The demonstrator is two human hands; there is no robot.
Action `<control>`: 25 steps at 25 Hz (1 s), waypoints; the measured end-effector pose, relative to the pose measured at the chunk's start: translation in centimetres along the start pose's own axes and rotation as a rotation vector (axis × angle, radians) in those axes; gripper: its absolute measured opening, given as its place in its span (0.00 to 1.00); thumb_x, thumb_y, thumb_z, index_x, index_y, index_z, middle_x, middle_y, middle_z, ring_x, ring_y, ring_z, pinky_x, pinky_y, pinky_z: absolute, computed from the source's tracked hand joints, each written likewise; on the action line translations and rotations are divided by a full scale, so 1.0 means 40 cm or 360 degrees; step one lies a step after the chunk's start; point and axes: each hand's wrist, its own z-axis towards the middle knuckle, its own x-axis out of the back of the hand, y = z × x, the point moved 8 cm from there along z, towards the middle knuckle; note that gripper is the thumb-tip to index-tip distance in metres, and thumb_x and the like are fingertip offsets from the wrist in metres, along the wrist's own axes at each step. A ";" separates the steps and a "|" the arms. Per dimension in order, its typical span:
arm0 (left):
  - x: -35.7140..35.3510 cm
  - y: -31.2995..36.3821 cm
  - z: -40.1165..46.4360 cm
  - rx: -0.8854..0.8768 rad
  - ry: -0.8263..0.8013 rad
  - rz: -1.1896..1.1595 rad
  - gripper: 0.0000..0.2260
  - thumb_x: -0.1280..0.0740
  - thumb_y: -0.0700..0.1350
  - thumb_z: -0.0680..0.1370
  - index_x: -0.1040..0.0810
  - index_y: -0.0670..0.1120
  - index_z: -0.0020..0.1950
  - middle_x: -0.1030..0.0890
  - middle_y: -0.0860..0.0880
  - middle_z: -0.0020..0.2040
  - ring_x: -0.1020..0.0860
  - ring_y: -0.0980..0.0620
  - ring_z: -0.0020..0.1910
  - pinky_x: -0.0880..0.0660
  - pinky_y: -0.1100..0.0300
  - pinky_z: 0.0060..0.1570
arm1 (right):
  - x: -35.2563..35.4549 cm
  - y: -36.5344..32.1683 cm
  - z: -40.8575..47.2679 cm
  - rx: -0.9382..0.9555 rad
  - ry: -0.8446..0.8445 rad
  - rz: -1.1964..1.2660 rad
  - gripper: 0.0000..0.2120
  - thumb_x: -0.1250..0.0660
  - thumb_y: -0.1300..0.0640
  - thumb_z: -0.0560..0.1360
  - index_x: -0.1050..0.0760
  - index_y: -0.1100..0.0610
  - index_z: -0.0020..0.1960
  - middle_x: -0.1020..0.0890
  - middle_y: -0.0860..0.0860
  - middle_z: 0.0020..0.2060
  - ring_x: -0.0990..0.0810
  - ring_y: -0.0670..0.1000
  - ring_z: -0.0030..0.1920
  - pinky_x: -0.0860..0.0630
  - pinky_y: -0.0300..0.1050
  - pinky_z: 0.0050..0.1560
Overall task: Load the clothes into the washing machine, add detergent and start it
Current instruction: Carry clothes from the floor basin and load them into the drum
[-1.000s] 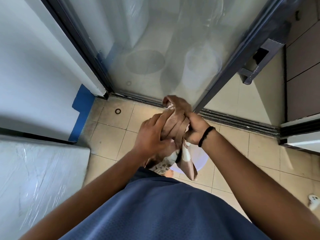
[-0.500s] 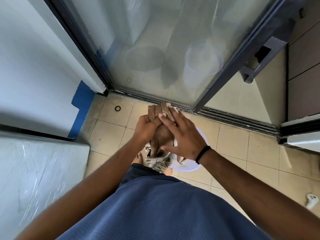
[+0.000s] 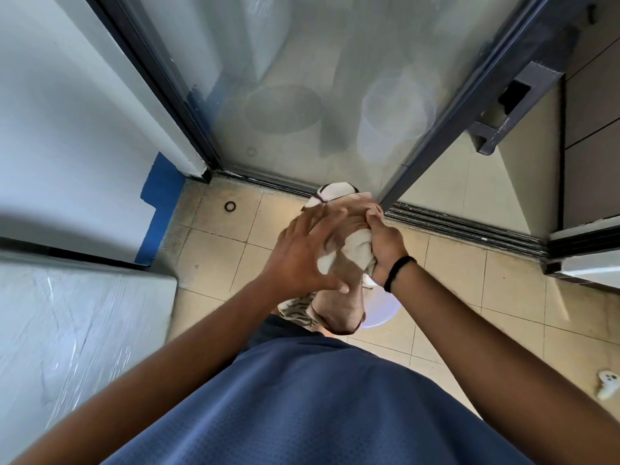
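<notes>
A bundle of brown and white clothes [image 3: 349,243] hangs in front of me above the tiled floor. My right hand [image 3: 385,246] grips its right side, thumb and fingers curled into the cloth. My left hand [image 3: 305,260] lies over the left side with fingers spread, the thumb pressing the brown cloth below. Under the bundle a pale lilac basin [image 3: 382,313] stands on the floor, mostly hidden, with a patterned cloth [image 3: 298,312] at its near edge. No washing machine door or detergent shows.
A glass sliding door [image 3: 302,95] with a dark frame stands just ahead, its track [image 3: 469,226] running right. A film-wrapped white appliance [image 3: 73,330] fills the left. A small ring [image 3: 230,206] lies on the tiles, a white controller [image 3: 608,384] at far right.
The bundle has been turned and lifted slightly. My left hand went from gripping to lying spread on top, and my right hand moved from on top to gripping the right side.
</notes>
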 end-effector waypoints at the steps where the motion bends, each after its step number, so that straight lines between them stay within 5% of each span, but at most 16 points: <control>1: -0.018 0.014 -0.003 -0.0028 0.0011 0.0122 0.52 0.20 0.58 0.63 0.47 0.63 0.80 0.44 0.46 0.80 0.37 0.43 0.76 0.31 0.46 0.69 | -0.022 0.030 -0.014 -0.0356 -0.0183 0.0234 0.24 0.41 0.42 0.82 0.24 0.60 0.65 0.15 0.57 0.49 0.16 0.58 0.50 0.20 0.52 0.54; 5: 0.011 -0.010 0.004 0.0092 0.0330 0.0036 0.36 0.27 0.44 0.66 0.33 0.59 0.71 0.25 0.49 0.67 0.21 0.43 0.59 0.18 0.46 0.49 | -0.046 0.029 -0.078 -0.0573 -0.0609 0.0051 0.25 0.40 0.38 0.80 0.19 0.57 0.59 0.16 0.58 0.50 0.16 0.56 0.47 0.22 0.50 0.52; 8: 0.070 -0.083 0.006 0.0260 0.0552 -0.0169 0.19 0.33 0.44 0.69 0.22 0.58 0.58 0.15 0.54 0.49 0.17 0.47 0.45 0.20 0.48 0.41 | 0.009 -0.025 -0.083 -0.0152 -0.0464 -0.0930 0.28 0.35 0.29 0.73 0.20 0.56 0.44 0.18 0.54 0.38 0.19 0.52 0.36 0.24 0.44 0.38; 10: 0.096 -0.124 0.012 0.0383 0.0661 -0.0414 0.11 0.32 0.43 0.71 0.19 0.54 0.51 0.15 0.54 0.42 0.17 0.50 0.41 0.20 0.48 0.40 | 0.014 -0.074 -0.090 0.0331 -0.0402 -0.1298 0.34 0.34 0.24 0.66 0.27 0.58 0.38 0.23 0.51 0.34 0.23 0.51 0.37 0.25 0.45 0.40; 13: 0.123 -0.127 0.034 0.0433 0.0774 -0.0801 0.08 0.30 0.35 0.71 0.19 0.49 0.44 0.15 0.53 0.39 0.18 0.49 0.40 0.21 0.44 0.41 | -0.028 -0.084 -0.131 0.0906 -0.0503 -0.1563 0.42 0.24 0.27 0.57 0.29 0.56 0.56 0.27 0.49 0.55 0.25 0.47 0.54 0.25 0.42 0.56; 15: 0.131 -0.097 0.051 0.0423 0.0803 -0.1102 0.06 0.29 0.35 0.70 0.20 0.45 0.42 0.16 0.50 0.39 0.19 0.49 0.39 0.20 0.41 0.43 | -0.061 -0.072 -0.144 0.1064 -0.0565 -0.1639 0.61 0.17 0.33 0.52 0.43 0.54 0.74 0.36 0.50 0.70 0.32 0.48 0.69 0.30 0.43 0.69; 17: 0.125 -0.065 0.055 0.0525 0.0823 -0.1484 0.04 0.29 0.38 0.70 0.20 0.45 0.43 0.16 0.46 0.40 0.19 0.47 0.41 0.20 0.42 0.46 | -0.077 -0.075 -0.137 0.1127 -0.0527 -0.1585 0.72 0.16 0.36 0.52 0.59 0.49 0.80 0.41 0.51 0.76 0.38 0.51 0.76 0.35 0.47 0.73; 19: 0.101 -0.038 0.053 0.0673 0.0771 -0.1900 0.07 0.30 0.37 0.73 0.20 0.43 0.49 0.15 0.42 0.46 0.17 0.43 0.46 0.19 0.45 0.49 | -0.078 -0.108 -0.136 0.1148 -0.0326 -0.1375 0.64 0.19 0.39 0.60 0.60 0.45 0.80 0.33 0.52 0.75 0.31 0.52 0.72 0.30 0.47 0.69; 21: 0.090 -0.005 0.064 0.0614 0.0656 -0.2156 0.13 0.29 0.36 0.74 0.21 0.42 0.58 0.16 0.39 0.52 0.17 0.42 0.51 0.19 0.47 0.53 | -0.048 -0.125 -0.118 0.1095 -0.0022 -0.1027 0.48 0.25 0.44 0.65 0.47 0.44 0.78 0.20 0.50 0.61 0.19 0.50 0.57 0.22 0.43 0.56; 23: 0.119 0.018 0.074 0.0406 0.0579 -0.1936 0.23 0.24 0.39 0.71 0.23 0.45 0.65 0.17 0.41 0.59 0.17 0.47 0.56 0.20 0.50 0.59 | -0.003 -0.095 -0.052 0.0884 0.0121 -0.0467 0.32 0.27 0.53 0.67 0.32 0.50 0.69 0.16 0.52 0.53 0.17 0.53 0.53 0.19 0.49 0.55; 25: 0.140 0.030 0.080 0.0146 0.0482 -0.1251 0.35 0.18 0.46 0.67 0.27 0.49 0.72 0.21 0.47 0.67 0.21 0.54 0.65 0.25 0.54 0.67 | 0.018 -0.044 0.019 0.0464 0.0024 0.0199 0.21 0.27 0.55 0.72 0.24 0.58 0.63 0.16 0.59 0.55 0.18 0.63 0.58 0.20 0.60 0.58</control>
